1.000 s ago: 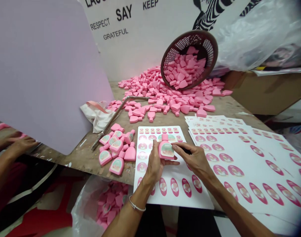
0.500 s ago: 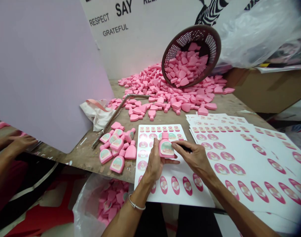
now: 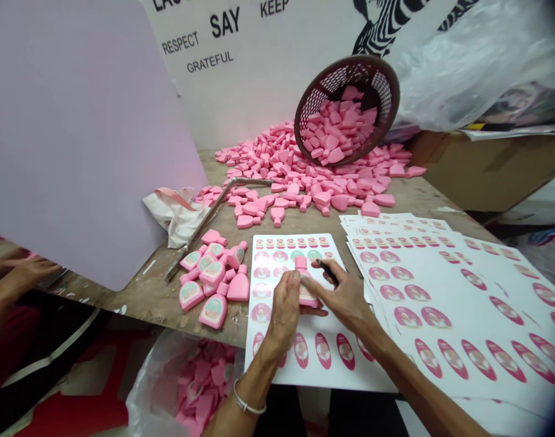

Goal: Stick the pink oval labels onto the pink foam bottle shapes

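Note:
A small pink plastic bottle (image 3: 301,263) stands between my hands, cap up, over a white sticker sheet (image 3: 350,375). My left hand (image 3: 283,306) is closed around its left side and base. My right hand (image 3: 345,297) has its thumb or fingers across the bottle's front, hiding most of the label there. A thin black pen-like tool (image 3: 327,271) is held in that same hand, pointing up and left. Left of the sheet lies a small pile of pink bottles (image 3: 212,311), several with pale green labels.
Behind, a brown basket (image 3: 300,136) lies tipped among many pink bottles (image 3: 277,152). More sticker sheets (image 3: 446,291) spread at right. A bent metal bar (image 3: 200,230) and white cloth (image 3: 180,221) lie left. Below hangs a plastic bag of bottles (image 3: 145,388). Another person's hand (image 3: 29,273) is far left.
My right hand has moved across the bottle's front and now covers the label that showed before. The black tool now points up more visibly. The view has shifted slightly.

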`<state>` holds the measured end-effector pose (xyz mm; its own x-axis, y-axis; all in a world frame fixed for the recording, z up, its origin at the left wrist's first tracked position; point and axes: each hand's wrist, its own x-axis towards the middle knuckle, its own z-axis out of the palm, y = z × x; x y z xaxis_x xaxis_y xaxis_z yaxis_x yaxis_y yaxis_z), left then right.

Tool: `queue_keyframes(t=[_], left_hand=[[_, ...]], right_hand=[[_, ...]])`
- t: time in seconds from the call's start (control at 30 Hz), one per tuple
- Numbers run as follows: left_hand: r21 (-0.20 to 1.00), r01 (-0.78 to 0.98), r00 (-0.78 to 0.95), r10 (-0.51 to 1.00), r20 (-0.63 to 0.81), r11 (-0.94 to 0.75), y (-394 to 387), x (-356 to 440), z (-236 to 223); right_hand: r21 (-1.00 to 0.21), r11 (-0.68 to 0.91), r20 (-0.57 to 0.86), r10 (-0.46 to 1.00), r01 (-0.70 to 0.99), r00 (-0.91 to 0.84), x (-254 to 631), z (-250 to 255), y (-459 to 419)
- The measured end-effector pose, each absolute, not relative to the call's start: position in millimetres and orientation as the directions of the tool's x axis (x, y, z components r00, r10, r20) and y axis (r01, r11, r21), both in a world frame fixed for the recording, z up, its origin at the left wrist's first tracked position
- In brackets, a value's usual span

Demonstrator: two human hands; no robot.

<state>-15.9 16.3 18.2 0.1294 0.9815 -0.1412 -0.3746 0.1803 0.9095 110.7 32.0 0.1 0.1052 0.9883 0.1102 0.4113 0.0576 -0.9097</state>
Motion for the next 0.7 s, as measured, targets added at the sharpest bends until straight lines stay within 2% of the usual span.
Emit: queue_keyframes(t=[0.1,0.17,0.23,0.3,0.37,0.47,0.57,0.7], left_hand=[[0.917,-0.335,0.124,0.975,-0.185,0.217,20.8,-26.4,14.1],[0.946,-0.222,0.069,0.972,-0.226,0.236,24.2,-39.9,12.0],[0.983,-0.013,-0.111,0.977,-0.182,0.182,28.8,-59.1,9.8],[0.956,0.269,-0.279,0.96,-0.038,0.116,36.0,-80.9,6.1],[0.831,0.553,-0.316,0.939,0.139,0.063,45.3,-100.1,1.2],[0.536,0.843,-0.255,0.854,0.453,-0.032,58.4,-115.2,-4.2],[0.336,0.937,-0.171,0.707,0.686,-0.1,65.5,-113.5,-1.4],[0.291,0.896,-0.017,0.631,0.776,-0.334,67.5,-94.2,12.4]], right_hand=[[-0.913,0.05,0.046,0.999,0.405,-0.019,114.6,-9.6,32.6],[-0.887,0.058,0.045,0.998,0.459,-0.04,127.6,-14.4,50.0],[-0.804,0.034,0.06,0.998,0.594,0.024,146.8,-16.0,83.4],[-0.653,-0.058,0.064,0.989,0.755,0.131,167.3,-14.6,127.2],[-0.573,-0.153,0.082,0.967,0.805,0.243,182.6,-12.5,173.1],[-0.504,-0.269,0.101,0.925,0.821,0.366,189.0,-11.8,229.3],[-0.455,-0.315,0.109,0.909,0.833,0.403,183.3,-11.8,256.5],[-0.39,-0.291,0.147,0.917,0.874,0.371,184.4,1.8,239.8]])
